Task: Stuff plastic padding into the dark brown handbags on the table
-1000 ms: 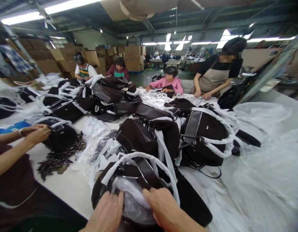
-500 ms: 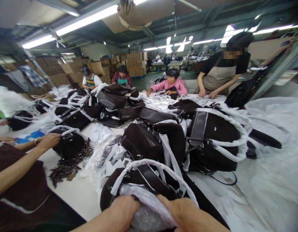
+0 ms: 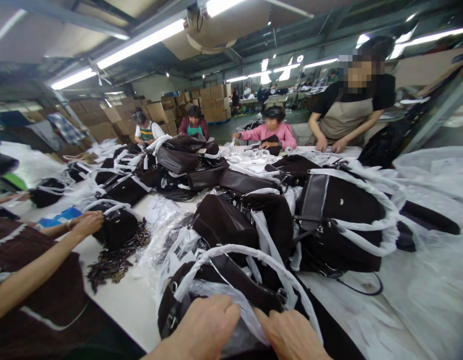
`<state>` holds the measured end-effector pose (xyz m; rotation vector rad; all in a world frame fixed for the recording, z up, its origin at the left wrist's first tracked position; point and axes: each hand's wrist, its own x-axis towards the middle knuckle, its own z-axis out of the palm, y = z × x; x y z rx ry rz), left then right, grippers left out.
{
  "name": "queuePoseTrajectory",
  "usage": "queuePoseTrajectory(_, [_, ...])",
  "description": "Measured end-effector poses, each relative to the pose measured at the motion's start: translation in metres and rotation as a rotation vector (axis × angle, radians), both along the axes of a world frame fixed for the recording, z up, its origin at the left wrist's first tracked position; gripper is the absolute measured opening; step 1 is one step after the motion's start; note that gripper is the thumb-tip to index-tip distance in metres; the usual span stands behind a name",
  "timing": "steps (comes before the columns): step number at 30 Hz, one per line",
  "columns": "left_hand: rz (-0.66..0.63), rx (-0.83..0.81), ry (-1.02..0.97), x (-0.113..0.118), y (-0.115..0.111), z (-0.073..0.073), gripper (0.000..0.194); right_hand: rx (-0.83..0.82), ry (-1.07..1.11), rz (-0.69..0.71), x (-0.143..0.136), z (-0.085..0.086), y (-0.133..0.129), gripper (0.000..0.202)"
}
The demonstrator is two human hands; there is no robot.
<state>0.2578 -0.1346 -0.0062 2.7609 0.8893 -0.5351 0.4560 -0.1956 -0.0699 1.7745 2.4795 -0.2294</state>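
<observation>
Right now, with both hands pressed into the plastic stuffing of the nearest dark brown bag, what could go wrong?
The thin clear plastic stuffing bunched under the left hand and right hand could tear. The white paper-wrapped handle arching over them might snag a wrist and lose its wrap. The dark brown handbag sits near the white table's edge and may slip off.

Dark brown handbags (image 3: pixel 340 220) with white-wrapped handles are piled across a white surface (image 3: pixel 122 300); cardboard boxes (image 3: pixel 212 97) are stacked behind seated co-workers (image 3: pixel 271 130).
</observation>
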Motion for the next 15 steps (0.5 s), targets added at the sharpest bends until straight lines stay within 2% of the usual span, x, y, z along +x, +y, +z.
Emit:
queuePoseTrajectory(2, [-0.044,0.121,-0.12,0.012,0.003,0.001,0.044,0.026,0.003,0.005,0.001,-0.002,-0.002,0.044])
queuePoseTrajectory(4, [-0.047,0.211,-0.116,0.018,0.011,-0.007,0.028,0.04,0.009,0.008,0.002,-0.002,-0.003,0.05])
queuePoseTrajectory(6, [-0.006,0.237,-0.124,0.014,0.019,-0.018,0.016,0.033,0.003,-0.008,0.002,0.001,-0.003,0.06])
queuePoseTrajectory(8, [0.007,0.312,-0.239,0.004,0.023,-0.024,0.017,-0.019,-0.017,-0.049,0.003,0.01,0.0,0.07])
queuePoseTrajectory(10, [-0.057,0.37,-0.354,-0.007,0.02,-0.025,0.019,-0.103,-0.032,-0.085,0.004,0.021,0.006,0.076])
queuePoseTrajectory(12, [-0.096,0.324,-0.332,-0.012,0.011,-0.025,0.018,-0.176,-0.043,-0.111,0.005,0.03,0.011,0.078])
queuePoseTrajectory(15, [0.047,0.132,-0.035,-0.011,-0.004,-0.027,0.009,-0.199,0.012,-0.136,0.005,0.031,0.016,0.074])
